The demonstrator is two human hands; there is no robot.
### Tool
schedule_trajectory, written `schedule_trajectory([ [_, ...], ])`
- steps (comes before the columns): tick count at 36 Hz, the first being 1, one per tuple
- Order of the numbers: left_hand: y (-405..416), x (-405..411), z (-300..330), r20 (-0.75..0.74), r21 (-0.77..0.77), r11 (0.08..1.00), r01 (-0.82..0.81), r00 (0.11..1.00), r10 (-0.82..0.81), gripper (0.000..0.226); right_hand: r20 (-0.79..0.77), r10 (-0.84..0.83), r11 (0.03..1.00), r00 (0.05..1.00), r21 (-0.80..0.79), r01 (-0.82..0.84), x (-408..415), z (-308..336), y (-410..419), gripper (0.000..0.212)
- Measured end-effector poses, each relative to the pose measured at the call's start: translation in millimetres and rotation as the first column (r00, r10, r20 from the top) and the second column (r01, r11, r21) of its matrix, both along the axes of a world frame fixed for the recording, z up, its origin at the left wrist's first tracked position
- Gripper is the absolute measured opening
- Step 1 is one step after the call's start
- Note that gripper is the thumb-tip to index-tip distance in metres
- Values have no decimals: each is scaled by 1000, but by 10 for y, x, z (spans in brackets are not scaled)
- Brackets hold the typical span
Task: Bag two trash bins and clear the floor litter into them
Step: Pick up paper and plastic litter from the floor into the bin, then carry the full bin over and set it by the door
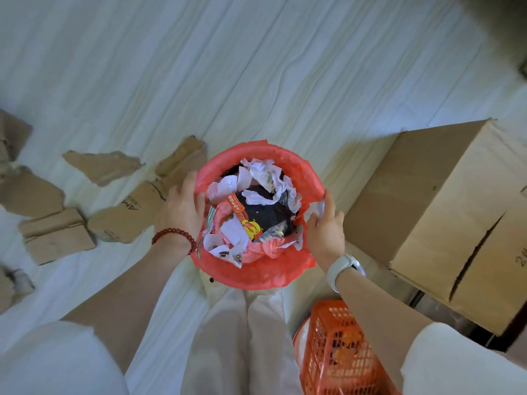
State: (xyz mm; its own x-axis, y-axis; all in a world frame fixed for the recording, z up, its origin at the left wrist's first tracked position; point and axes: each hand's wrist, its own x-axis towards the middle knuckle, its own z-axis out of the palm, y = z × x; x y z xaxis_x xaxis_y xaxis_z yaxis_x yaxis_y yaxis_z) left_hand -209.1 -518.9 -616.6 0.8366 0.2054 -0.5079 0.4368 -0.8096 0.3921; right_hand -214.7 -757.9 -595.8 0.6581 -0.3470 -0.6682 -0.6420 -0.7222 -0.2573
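Note:
A round bin lined with a red bag stands on the pale floor in front of my legs, filled with crumpled white paper and a red-and-yellow wrapper. My left hand presses flat against the bin's left side, fingers straight, thumb by the rim. Against the right side lies my right hand, its fingers along the bag's edge next to a bit of white paper. An orange mesh bin with some litter inside stands at my lower right.
Several torn cardboard pieces lie on the floor to the left, the nearest just beside my left hand. A large closed cardboard box stands close to the right of the bin. Open floor stretches beyond.

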Motion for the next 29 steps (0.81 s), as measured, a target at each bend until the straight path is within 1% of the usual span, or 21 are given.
schedule_trajectory([
  [3,210,-210,371,-17,21,997,-68,998,68,43,28,161,987,987,15,-161,65,336,117,56],
  [6,386,-434,819,-42,33,987,-160,986,161,44,58,301,953,952,19,-303,128,682,287,54],
  [9,591,-708,1176,-77,44,958,-284,955,287,43,63,399,917,915,-4,-400,175,1029,540,51],
  [12,803,-1025,1453,-52,47,922,-383,921,385,42,74,516,856,853,-12,-517,167,1332,827,51],
  [18,1220,-1710,1957,-48,12,803,-596,802,596,40,104,702,709,705,-6,-705,-21,1832,1514,54],
  [23,1648,-2331,2276,-18,-12,700,-714,700,714,58,116,794,601,596,-8,-799,-327,2115,2213,53],
  [26,2061,-2750,2340,-47,13,651,-759,650,758,47,119,875,478,470,-52,-877,-588,2251,2724,53],
  [29,2538,-3140,2489,-56,-25,583,-812,583,810,44,160,890,439,426,-54,-897,-903,2424,3342,55],
])
